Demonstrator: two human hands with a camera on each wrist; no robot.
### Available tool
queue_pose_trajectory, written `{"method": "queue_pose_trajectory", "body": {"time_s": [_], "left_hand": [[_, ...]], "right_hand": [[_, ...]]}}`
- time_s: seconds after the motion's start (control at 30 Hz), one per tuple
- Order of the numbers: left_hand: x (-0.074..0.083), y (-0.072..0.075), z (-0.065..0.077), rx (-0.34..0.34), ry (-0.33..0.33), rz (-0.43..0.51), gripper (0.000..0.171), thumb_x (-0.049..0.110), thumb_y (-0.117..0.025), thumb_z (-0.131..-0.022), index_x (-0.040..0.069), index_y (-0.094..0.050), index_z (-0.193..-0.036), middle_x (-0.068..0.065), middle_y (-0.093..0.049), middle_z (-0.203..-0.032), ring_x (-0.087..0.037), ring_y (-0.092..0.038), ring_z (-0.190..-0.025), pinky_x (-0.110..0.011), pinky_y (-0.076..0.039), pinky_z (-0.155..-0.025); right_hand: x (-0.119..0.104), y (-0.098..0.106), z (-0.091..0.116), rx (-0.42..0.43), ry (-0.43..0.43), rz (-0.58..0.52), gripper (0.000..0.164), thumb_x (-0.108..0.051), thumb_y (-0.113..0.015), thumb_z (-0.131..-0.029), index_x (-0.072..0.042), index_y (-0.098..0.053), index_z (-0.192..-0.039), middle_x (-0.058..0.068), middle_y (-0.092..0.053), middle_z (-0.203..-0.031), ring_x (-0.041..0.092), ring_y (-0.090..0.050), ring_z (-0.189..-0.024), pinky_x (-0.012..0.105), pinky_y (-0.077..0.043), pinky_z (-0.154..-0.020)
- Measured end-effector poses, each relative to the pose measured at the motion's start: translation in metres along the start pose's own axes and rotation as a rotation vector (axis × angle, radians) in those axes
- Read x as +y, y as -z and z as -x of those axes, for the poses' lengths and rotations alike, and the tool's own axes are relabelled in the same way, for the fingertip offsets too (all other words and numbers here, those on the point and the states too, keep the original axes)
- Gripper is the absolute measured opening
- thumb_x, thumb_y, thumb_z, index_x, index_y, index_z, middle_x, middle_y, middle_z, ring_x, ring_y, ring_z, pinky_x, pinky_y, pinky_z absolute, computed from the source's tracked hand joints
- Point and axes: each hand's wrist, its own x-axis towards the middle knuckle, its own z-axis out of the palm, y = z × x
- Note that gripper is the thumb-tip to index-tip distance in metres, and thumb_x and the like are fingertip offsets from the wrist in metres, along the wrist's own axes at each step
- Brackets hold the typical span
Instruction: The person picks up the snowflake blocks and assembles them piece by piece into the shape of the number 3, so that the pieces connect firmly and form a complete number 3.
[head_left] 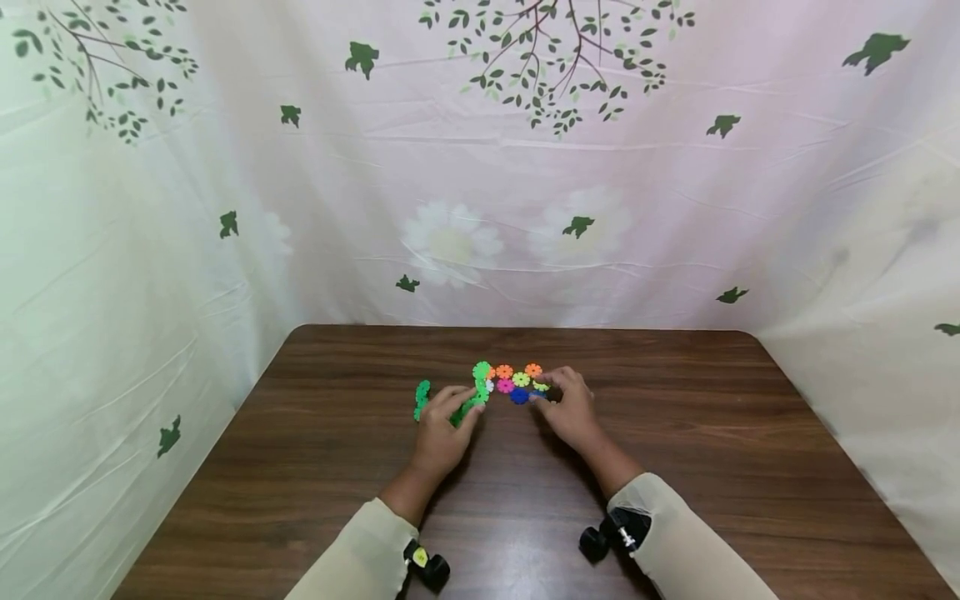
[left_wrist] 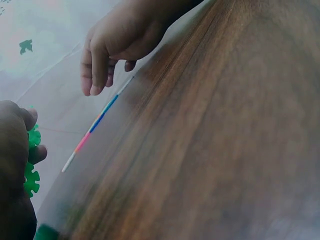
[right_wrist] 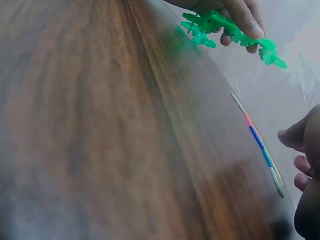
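"Pale sleeves (head_left: 360, 554) come nearest, each with a black wrist device (head_left: 437, 573) at the cuff. What are the grips doing beyond them?"

"Left grip (head_left: 441, 437) pinches a green chain (head_left: 481, 393) of notched discs between thumb and fingers. Right grip (head_left: 573, 412) is released: its fingers hang loosely over the near end of a multicoloured panel (head_left: 505, 385), and I can't tell whether they touch it."

"So where do the pieces sit?"

"The panel lies level, apparently on the desk (head_left: 675, 417), between the two grips. The chain runs from the left grip toward it. From above they seem to meet; the wrist views suggest a gap, so I can't say. More green discs (head_left: 422, 402) show just left of the left grip, perhaps part of the same chain."

"What might go wrong?"

"Too hard a pinch, or a tug off the chain's line, could pop a disc from its notch. And the panel looks thin: with nothing clearly steadying it under the right grip, a nudge could make it slide or swivel."

"And those discs on the left?"

"If linked, a turn of the left grip would drag them and twist the chain. If loose, that grip could knock them aside."
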Motion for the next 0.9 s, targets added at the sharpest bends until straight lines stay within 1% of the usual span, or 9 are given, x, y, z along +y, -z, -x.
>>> {"method": "queue_pose_trajectory", "body": {"time_s": [0.07,0.23,0.5,0.67,0.77,0.9], "left_hand": [[-0.0004,-0.0003,0.0006,-0.011,0.013,-0.003,0.028,0.002,-0.084,-0.095,-0.005,-0.08,-0.122,-0.019,-0.078,-0.115,-0.035,-0.078,-0.11,-0.048,-0.065,-0.094],[-0.001,-0.0007,0.0007,-0.03,0.024,-0.005,0.029,0.003,-0.083,-0.095,-0.005,-0.08,-0.123,-0.019,-0.078,-0.116,-0.035,-0.078,-0.111,-0.048,-0.065,-0.095],[-0.002,-0.0007,0.0007,-0.045,0.039,-0.013,0.029,0.004,-0.082,-0.096,-0.005,-0.079,-0.124,-0.018,-0.077,-0.117,-0.035,-0.077,-0.112,-0.047,-0.065,-0.095],[-0.0004,0.001,0.001,-0.055,0.043,-0.022,0.03,0.005,-0.083,-0.096,-0.004,-0.079,-0.125,-0.018,-0.078,-0.117,-0.034,-0.078,-0.112,-0.048,-0.065,-0.095],[0.0001,0.0015,0.0011,-0.058,0.041,-0.025,0.03,0.005,-0.082,-0.097,-0.003,-0.079,-0.125,-0.017,-0.078,-0.117,-0.033,-0.078,-0.112,-0.049,-0.065,-0.095],[0.0009,0.0018,0.001,-0.061,0.043,-0.019,0.03,0.004,-0.083,-0.096,-0.004,-0.079,-0.125,-0.018,-0.078,-0.117,-0.034,-0.077,-0.112,-0.049,-0.065,-0.095]], "right_hand": [[0.0003,0.0008,0.001,-0.015,-0.022,0.014,0.031,-0.005,-0.086,-0.091,0.001,-0.077,-0.12,0.019,-0.07,-0.122,0.04,-0.059,-0.123,0.07,-0.031,-0.111],[0.001,0.0019,0.0013,-0.042,-0.067,0.018,0.031,-0.008,-0.086,-0.093,0.001,-0.077,-0.121,0.019,-0.069,-0.126,0.04,-0.058,-0.126,0.069,-0.028,-0.112],[0.0036,0.0011,0.0001,-0.075,-0.077,0.053,0.03,-0.01,-0.085,-0.094,0.001,-0.077,-0.121,0.02,-0.066,-0.127,0.041,-0.057,-0.123,0.069,-0.03,-0.11],[0.0044,0.0004,0.0004,-0.11,-0.079,0.111,0.027,-0.012,-0.084,-0.096,-0.003,-0.079,-0.121,0.019,-0.063,-0.124,0.038,-0.055,-0.12,0.065,-0.033,-0.104],[0.0048,0.0,0.0006,-0.114,-0.072,0.135,0.026,-0.013,-0.084,-0.096,-0.004,-0.079,-0.12,0.017,-0.062,-0.122,0.037,-0.054,-0.117,0.062,-0.034,-0.1],[0.0042,0.0001,0.0007,-0.108,-0.071,0.131,0.027,-0.013,-0.086,-0.095,-0.003,-0.079,-0.12,0.017,-0.062,-0.121,0.037,-0.054,-0.116,0.062,-0.034,-0.099]]}}
